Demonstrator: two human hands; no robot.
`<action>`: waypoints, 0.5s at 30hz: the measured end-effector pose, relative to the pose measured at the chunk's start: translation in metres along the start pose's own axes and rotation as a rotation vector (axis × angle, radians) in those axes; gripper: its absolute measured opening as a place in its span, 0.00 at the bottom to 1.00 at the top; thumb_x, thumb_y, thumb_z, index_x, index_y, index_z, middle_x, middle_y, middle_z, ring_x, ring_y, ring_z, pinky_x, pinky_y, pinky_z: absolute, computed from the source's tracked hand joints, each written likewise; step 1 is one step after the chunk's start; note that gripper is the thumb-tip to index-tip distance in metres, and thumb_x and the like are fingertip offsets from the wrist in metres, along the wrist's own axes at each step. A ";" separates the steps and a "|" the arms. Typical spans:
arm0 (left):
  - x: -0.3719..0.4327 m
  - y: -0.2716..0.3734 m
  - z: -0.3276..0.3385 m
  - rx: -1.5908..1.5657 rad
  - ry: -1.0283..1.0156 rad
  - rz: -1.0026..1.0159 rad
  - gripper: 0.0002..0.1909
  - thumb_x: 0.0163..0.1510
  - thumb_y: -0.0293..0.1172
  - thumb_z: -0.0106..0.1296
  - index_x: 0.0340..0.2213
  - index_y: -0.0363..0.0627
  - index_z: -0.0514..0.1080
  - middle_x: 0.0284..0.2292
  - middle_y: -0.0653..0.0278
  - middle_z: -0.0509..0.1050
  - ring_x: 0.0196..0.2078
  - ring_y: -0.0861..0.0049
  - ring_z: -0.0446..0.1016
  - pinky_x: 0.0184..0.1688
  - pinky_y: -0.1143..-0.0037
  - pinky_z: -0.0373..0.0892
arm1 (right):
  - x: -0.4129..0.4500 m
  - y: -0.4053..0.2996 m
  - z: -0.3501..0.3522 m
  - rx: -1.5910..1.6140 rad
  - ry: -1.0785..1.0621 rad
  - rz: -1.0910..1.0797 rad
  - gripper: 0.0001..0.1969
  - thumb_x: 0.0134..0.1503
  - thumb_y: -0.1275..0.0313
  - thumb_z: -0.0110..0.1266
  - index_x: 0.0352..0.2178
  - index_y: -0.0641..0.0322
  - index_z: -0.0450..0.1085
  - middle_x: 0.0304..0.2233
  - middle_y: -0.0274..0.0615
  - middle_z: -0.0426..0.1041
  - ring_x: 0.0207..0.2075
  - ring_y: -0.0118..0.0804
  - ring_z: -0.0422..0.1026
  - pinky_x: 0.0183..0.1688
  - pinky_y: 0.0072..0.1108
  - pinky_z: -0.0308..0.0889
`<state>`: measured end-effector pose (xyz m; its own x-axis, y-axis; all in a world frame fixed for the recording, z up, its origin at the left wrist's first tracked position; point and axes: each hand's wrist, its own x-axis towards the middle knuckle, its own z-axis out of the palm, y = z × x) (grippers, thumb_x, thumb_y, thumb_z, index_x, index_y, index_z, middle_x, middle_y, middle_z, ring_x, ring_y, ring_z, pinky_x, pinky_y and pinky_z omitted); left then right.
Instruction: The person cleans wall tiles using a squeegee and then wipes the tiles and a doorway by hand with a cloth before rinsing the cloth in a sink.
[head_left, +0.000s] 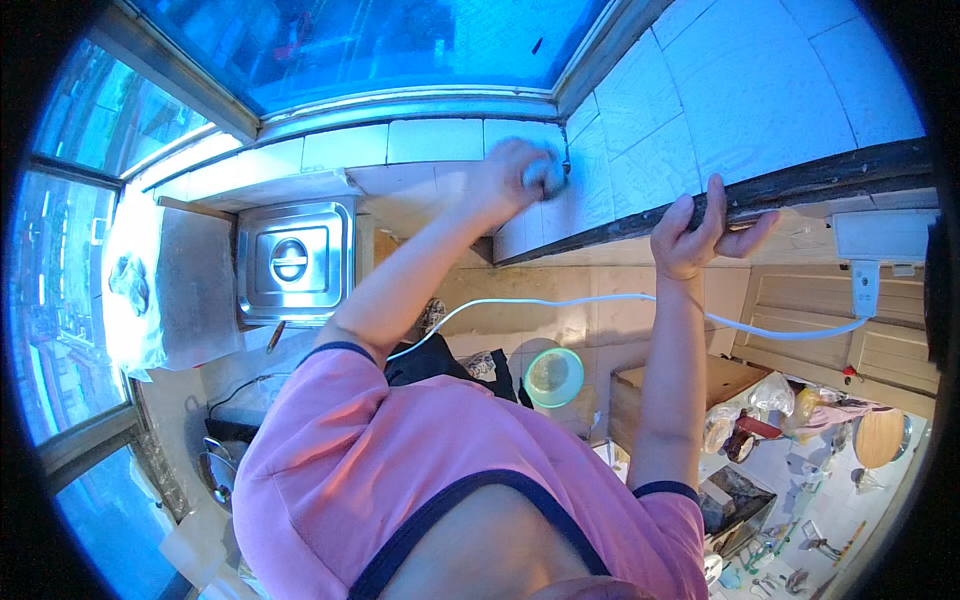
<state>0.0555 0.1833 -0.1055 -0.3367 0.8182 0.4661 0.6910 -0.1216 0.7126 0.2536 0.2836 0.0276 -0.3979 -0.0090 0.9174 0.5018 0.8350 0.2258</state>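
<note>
My left hand (514, 180) is closed around a scrubbing pad (551, 180), bluish and blurred, too smeared to tell its material. It presses near the corner where the tiled window ledge (435, 141) meets a white tiled wall (652, 142). Cloudy streaks mark those wall tiles. Farther right, my right hand (690, 236) has its fingers spread against the dark lower edge (787, 184) of the tiled surface. I see nothing held in it. Above the ledge stands a framed window (405, 52).
A lidded stainless steel pan (296, 262) sits at the left beside a plastic-covered box (199, 289). A white cord (555, 302) hangs from a white plug (866, 289) across the space before me. On the floor is a green-rimmed basin (555, 377). Right, a cluttered counter (787, 517) holds utensils.
</note>
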 end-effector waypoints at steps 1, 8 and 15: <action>0.013 -0.010 -0.005 0.028 0.037 -0.035 0.22 0.34 0.28 0.54 0.37 0.48 0.69 0.35 0.54 0.70 0.41 0.59 0.67 0.43 0.67 0.64 | -0.001 -0.001 0.001 0.006 -0.001 -0.001 0.16 0.53 0.70 0.44 0.42 0.70 0.62 0.55 0.61 0.32 0.58 0.59 0.34 0.54 0.41 0.51; 0.033 -0.040 0.030 0.124 -0.101 -0.006 0.27 0.34 0.38 0.55 0.40 0.47 0.68 0.37 0.53 0.70 0.43 0.59 0.66 0.45 0.67 0.63 | -0.002 -0.005 0.006 0.063 0.017 -0.016 0.17 0.54 0.68 0.43 0.43 0.69 0.61 0.55 0.61 0.32 0.58 0.59 0.33 0.54 0.40 0.50; -0.011 -0.017 0.013 0.013 -0.219 0.077 0.21 0.34 0.28 0.54 0.37 0.47 0.69 0.34 0.57 0.71 0.39 0.60 0.68 0.42 0.68 0.65 | -0.003 0.001 0.006 0.041 0.030 -0.013 0.17 0.54 0.67 0.44 0.44 0.67 0.61 0.55 0.61 0.31 0.58 0.58 0.32 0.55 0.42 0.47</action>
<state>0.0560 0.1830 -0.1292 -0.1362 0.9095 0.3929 0.7181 -0.1826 0.6715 0.2507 0.2881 0.0228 -0.3805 -0.0359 0.9241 0.4649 0.8564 0.2247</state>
